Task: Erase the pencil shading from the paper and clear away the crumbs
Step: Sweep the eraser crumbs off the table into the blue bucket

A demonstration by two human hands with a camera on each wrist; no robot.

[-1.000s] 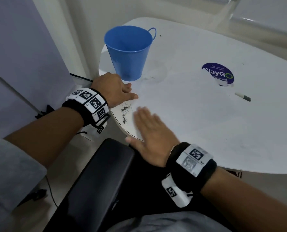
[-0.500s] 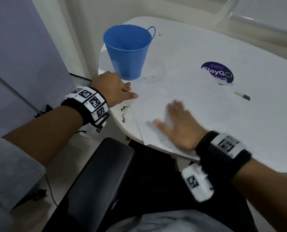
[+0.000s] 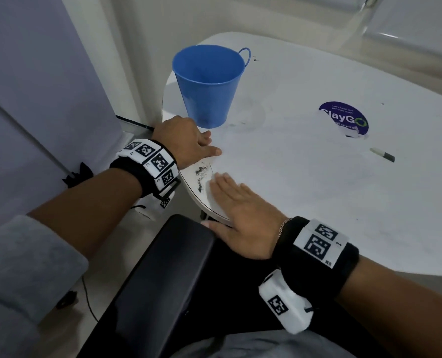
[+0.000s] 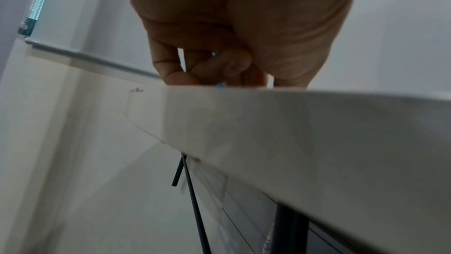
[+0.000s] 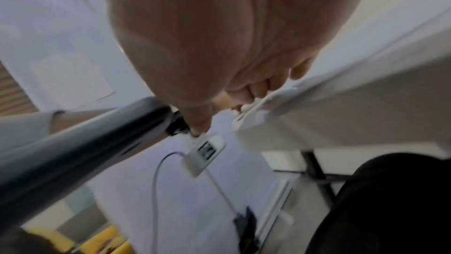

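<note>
Purple sticker (image 3: 343, 119): "ClayGo" | left hand (image 3: 186, 142) relaxed by bucket (image 3: 208, 86) | right hand (image 3: 243, 210) flat on paper (image 3: 279, 164)

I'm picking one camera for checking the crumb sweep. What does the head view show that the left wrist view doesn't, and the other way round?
Only the head view shows the dark crumbs on the table top, the right hand lying flat on the paper beside them, the blue bucket and the eraser.

Only the left wrist view shows the table's underside, its dark leg and the left hand's curled fingers from below.

Both share the left hand at the table edge, next to the bucket.
</note>
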